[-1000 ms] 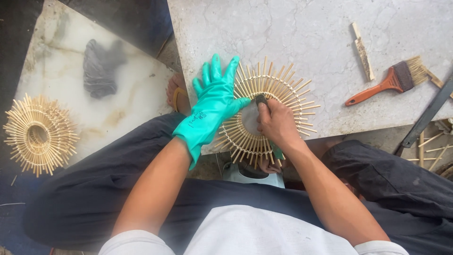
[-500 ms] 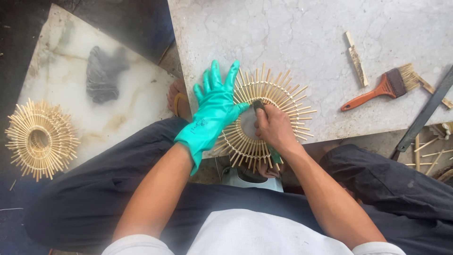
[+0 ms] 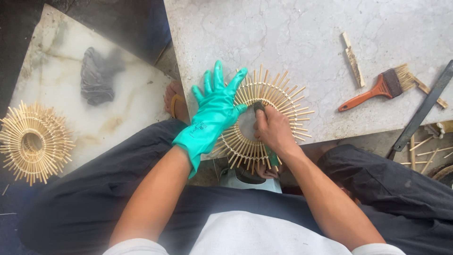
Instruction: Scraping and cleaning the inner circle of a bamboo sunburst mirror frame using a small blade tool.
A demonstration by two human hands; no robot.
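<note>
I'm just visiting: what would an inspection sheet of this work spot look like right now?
Surface: pale marble slab, dusty; a second slab lies lower left.
Job's things: sunburst ring of bamboo sticks at the slab's near edge; small dark tool.
Clutter: orange-handled paintbrush, wood offcut, dark metal bar, loose sticks, grey rag.
Hands: left hand in green glove, flat on the ring; right hand bare, fingers closed on the tool.
Cables: nothing seen.
Surroundings: stack of finished rings at left; sandalled foot.
</note>
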